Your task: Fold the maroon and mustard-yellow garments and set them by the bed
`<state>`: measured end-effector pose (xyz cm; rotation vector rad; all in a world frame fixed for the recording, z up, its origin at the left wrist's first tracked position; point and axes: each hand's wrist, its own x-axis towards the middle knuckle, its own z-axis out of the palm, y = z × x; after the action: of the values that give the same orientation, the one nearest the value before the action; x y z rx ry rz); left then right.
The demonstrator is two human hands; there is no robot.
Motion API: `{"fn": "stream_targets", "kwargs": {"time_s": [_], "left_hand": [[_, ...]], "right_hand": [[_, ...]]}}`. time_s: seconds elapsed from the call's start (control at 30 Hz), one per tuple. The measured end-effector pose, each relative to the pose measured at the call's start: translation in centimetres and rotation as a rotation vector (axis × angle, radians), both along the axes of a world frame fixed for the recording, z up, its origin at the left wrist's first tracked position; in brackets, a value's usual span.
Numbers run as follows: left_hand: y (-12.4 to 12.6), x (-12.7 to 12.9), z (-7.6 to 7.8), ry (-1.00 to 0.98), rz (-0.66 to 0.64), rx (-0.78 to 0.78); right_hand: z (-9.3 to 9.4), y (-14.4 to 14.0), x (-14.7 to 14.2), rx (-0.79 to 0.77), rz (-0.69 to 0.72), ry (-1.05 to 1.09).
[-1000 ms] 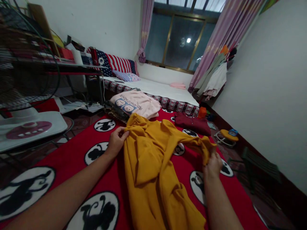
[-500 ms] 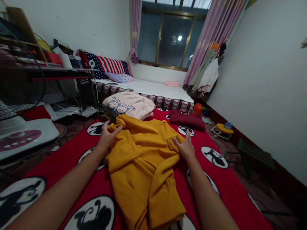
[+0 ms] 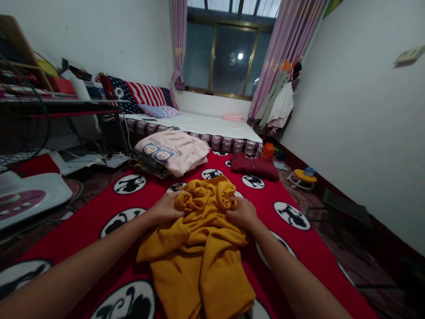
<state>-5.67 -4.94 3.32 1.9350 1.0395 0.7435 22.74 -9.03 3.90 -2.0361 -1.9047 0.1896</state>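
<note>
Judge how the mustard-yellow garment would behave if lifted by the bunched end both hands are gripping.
The mustard-yellow garment would probably hang limp: it already bunches into soft folds where the left hand and right hand gather it. It looks thick, so likely somewhat weighty for cloth. Its loose folded layers would probably fall open on the red blanket.

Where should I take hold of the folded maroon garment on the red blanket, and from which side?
Probably the maroon garment by its near long edge, coming from the near side: it lies flat and folded on the red blanket, with bare blanket before that edge.
</note>
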Motion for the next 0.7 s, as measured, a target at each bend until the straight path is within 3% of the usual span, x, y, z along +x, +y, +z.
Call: {"fn": "stream_targets", "kwargs": {"time_s": [0.1,0.17,0.23,0.27,0.3,0.37,0.43,0.5,0.57,0.7], "left_hand": [[-1.2,-0.9,3.6,-0.012,-0.376,-0.18],[-0.3,-1.3,6.6,-0.012,-0.426,-0.17],[2.0,-1.3,9.5,-0.096,-0.331,-0.062],[3.4,-1.1,10.7,-0.151,-0.222,0.044],[4.9,-0.8,11.7,-0.176,-0.082,0.194],[7.2,-0.1,12.7,-0.041,0.239,0.522],[8.3,0.8,12.4,0.151,0.442,0.734],[7.9,1.7,10.7,0.293,0.416,0.823],[6.5,2.7,7.9,0.386,0.183,0.856],[3.4,4.7,2.0,0.547,-0.44,0.814]], "right_hand": [[1.8,-3.2,3.6,0.04,0.079,0.173],[4.2,-4.0,6.2,0.114,0.122,0.232],[7.0,-3.5,8.3,0.245,0.091,0.223],[8.2,-2.8,9.1,0.333,0.04,0.193],[9.1,-1.9,9.7,0.422,-0.026,0.144],[9.9,-0.4,10.5,0.561,-0.161,0.01],[9.0,0.3,10.6,0.602,-0.214,-0.113],[6.9,-0.4,10.1,0.548,-0.115,-0.162],[4.1,-2.0,8.9,0.43,0.111,-0.122],[-0.6,-5.0,5.0,0.245,0.514,0.005]]}}
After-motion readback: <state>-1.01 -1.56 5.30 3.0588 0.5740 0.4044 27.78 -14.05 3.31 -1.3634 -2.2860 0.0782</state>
